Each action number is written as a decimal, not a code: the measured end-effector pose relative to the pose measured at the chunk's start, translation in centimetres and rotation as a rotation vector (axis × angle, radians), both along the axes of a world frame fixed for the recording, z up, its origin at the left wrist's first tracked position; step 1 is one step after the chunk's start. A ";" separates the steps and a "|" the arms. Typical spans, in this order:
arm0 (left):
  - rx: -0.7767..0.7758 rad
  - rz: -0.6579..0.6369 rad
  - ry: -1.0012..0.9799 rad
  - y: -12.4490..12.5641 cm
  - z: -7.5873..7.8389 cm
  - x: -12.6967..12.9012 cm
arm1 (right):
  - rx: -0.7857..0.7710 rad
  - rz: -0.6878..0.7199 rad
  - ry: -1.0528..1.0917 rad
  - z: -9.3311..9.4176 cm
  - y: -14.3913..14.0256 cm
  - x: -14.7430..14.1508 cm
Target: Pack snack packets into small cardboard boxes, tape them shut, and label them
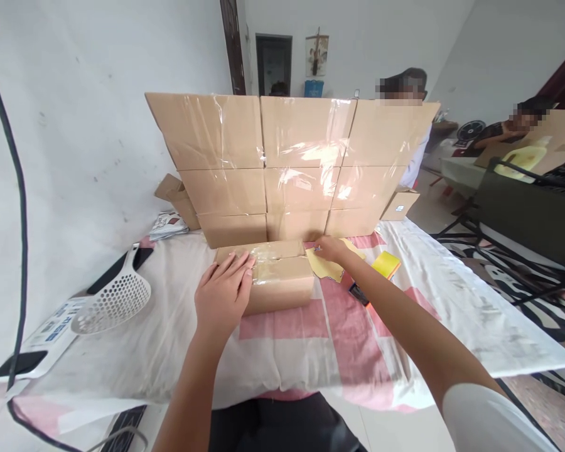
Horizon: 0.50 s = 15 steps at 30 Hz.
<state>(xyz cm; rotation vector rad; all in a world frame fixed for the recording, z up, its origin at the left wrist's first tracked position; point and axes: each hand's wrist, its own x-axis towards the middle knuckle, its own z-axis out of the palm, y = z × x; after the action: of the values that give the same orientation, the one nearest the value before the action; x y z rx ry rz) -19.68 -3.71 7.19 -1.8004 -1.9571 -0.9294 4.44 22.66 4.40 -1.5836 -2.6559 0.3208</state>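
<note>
Head view: your left hand (223,285) is lying flat, gripping nothing, nearer and touching the left end of one taped carton (280,295), whose long axis is running left to right. Past its right end, one yellow sheet (328,270) is lying under your bunched right hand (330,249); you cannot tell its grip. Farther, one wrapped wall (299,188) is showing nine panels.

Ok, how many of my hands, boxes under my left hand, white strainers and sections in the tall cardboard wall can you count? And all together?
Hands: 2, the left hand and right hand
Boxes under the left hand: 1 cardboard box
White strainers: 1 strainer
Sections in the tall cardboard wall: 9
Total: 13
</note>
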 end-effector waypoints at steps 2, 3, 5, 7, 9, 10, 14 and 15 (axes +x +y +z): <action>0.011 -0.003 0.002 -0.1 0.0 0.0 | 0.006 -0.017 0.030 0.0 -0.2 -0.3; 0.013 -0.005 0.004 -0.1 0.0 0.0 | 0.008 -0.027 0.055 0.0 -0.3 -0.3; 0.009 -0.004 0.004 -0.1 0.1 0.1 | 0.010 -0.051 0.122 0.2 -0.5 0.0; 0.005 0.000 -0.001 -0.2 0.1 0.1 | 0.012 -0.079 0.209 0.4 -0.7 0.6; 0.007 0.005 -0.005 -0.1 0.1 0.2 | 0.012 -0.115 0.309 0.4 -0.9 1.3; 0.008 0.008 -0.005 -0.1 0.1 0.2 | 0.011 -0.136 0.362 0.4 -1.0 1.7; -0.006 0.016 0.006 -0.1 0.0 0.1 | -0.026 -0.210 0.589 0.4 -1.8 2.7; -0.009 0.015 0.009 -0.1 0.0 0.1 | -0.049 -0.215 0.645 0.6 -2.1 2.9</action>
<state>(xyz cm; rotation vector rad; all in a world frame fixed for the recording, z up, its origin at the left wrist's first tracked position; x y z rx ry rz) -19.58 -3.80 7.18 -1.7897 -1.9699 -0.9071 7.30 20.53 4.95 -1.4391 -1.9894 0.7421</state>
